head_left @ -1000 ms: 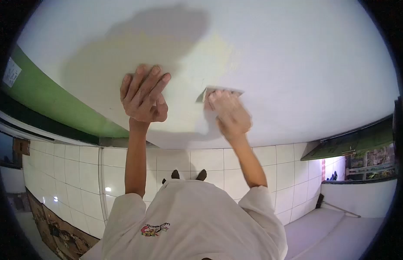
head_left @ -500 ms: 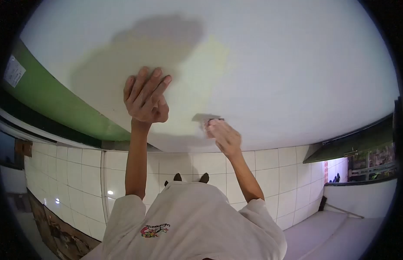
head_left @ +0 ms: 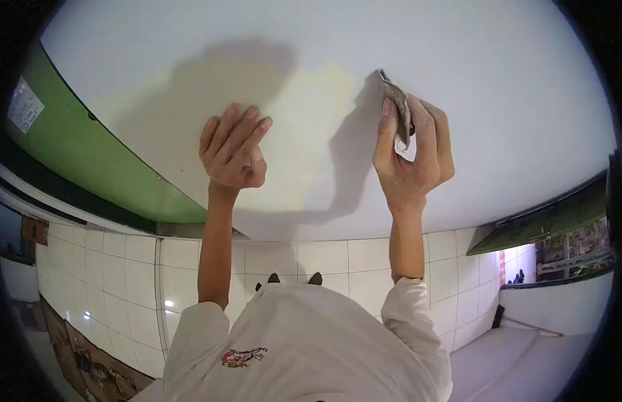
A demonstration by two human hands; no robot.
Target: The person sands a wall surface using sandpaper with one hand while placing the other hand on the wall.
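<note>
My right hand (head_left: 415,151) is raised in front of a pale wall (head_left: 498,120). Its thumb and fingers pinch a folded, grey-brown piece of sandpaper (head_left: 397,107), whose upper edge points away from me. Whitish dust coats these fingers. To the left, my left hand (head_left: 234,151) has its fingers stretched out near a yellowish patch (head_left: 314,100) on the wall, with nothing seen in it. Whether the left palm touches the wall I cannot tell. Both hands cast shadows on the surface.
A green panel (head_left: 103,147) with a white paper (head_left: 25,106) borders the wall on the left. White floor tiles (head_left: 324,256) lie below, around my feet. At the right, a dark green shutter or door leaf (head_left: 525,231) stands beside an opening.
My right hand has moved up and to the right with the sandpaper, from low on the wall. The left hand has shifted slightly right, its fingers still stretched.
</note>
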